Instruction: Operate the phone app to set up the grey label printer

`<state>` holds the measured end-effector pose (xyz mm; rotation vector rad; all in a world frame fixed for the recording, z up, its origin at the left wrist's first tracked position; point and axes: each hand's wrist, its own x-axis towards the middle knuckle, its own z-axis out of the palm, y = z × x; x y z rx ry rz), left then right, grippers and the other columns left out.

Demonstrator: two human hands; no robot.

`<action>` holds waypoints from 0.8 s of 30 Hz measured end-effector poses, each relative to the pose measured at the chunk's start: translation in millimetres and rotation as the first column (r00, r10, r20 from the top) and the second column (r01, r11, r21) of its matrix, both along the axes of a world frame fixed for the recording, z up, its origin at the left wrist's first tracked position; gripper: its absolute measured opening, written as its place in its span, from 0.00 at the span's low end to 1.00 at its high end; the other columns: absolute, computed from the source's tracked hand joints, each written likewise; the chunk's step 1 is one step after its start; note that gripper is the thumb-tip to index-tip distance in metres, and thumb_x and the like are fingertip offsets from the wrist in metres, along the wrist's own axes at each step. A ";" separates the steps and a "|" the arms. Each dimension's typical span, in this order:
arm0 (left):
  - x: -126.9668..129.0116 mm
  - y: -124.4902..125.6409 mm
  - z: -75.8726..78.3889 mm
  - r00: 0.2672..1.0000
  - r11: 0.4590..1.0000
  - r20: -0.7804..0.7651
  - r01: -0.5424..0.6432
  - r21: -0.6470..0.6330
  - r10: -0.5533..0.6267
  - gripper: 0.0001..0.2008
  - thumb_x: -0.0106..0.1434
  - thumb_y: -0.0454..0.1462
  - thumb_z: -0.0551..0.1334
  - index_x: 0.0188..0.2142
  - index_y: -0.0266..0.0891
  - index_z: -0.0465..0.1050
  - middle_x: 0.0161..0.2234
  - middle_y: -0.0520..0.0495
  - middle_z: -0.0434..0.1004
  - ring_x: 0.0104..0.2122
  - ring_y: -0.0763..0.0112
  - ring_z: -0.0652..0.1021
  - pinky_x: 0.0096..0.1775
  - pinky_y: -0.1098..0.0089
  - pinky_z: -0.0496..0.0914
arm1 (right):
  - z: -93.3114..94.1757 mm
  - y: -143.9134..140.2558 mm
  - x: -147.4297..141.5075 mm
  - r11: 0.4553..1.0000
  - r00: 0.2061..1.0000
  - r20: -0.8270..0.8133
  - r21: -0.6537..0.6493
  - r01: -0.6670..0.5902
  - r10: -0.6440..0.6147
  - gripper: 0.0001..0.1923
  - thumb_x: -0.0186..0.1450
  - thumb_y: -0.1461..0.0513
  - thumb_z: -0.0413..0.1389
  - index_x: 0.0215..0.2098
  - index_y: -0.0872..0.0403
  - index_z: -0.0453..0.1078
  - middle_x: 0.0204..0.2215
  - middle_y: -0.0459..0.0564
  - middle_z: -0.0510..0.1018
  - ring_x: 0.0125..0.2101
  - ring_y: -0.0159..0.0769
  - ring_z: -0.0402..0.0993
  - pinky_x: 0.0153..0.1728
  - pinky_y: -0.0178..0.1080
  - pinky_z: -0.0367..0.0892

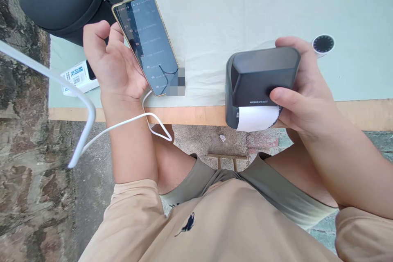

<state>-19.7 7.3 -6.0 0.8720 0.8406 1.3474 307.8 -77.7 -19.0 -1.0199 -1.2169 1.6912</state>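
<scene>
Nearest the camera were the person's tan shirt point(215, 229) and grey-green shorts point(276, 192), with bare knees above a paved floor point(37, 180).

The right hand point(303, 94) was closed around a dark grey label printer point(260, 84), thumb lying across its front face and fingers wrapped behind its far side. The printer was held tilted over the near edge of the table point(199, 114), and a roll of white label paper point(256, 118) showed at its lower opening. The lettering on its front was too small to read with certainty.

The left hand point(112, 63) gripped a smartphone point(146, 43) along its left edge, palm partly upward, screen lit and facing the camera. The phone was raised above the table's near left area, tilted. A white cable point(135, 120) ran from below the phone, looping past the wrist.

A white tube point(49, 75) crossed the left foreground, bending downward.

Further out, on the pale green table cover point(245, 8), a small white box point(78, 77) lay behind the left hand. A dark zipped case point(61, 0) sat at the far left corner. A small round white object with a dark face point(323, 44) stood just beyond the right hand's fingers
</scene>
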 end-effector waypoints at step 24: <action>1.2 6.6 -11.1 0.975 0.990 -0.175 -0.140 0.005 0.138 0.29 0.45 0.22 0.55 0.46 0.41 0.77 0.41 0.49 0.80 0.43 0.66 0.82 0.59 0.60 0.81 | 0.1 0.6 0.8 1.000 1.000 0.022 0.016 -0.009 0.009 0.39 0.62 0.43 0.72 0.64 0.28 0.58 0.51 0.41 0.73 0.41 0.26 0.79 0.33 0.32 0.82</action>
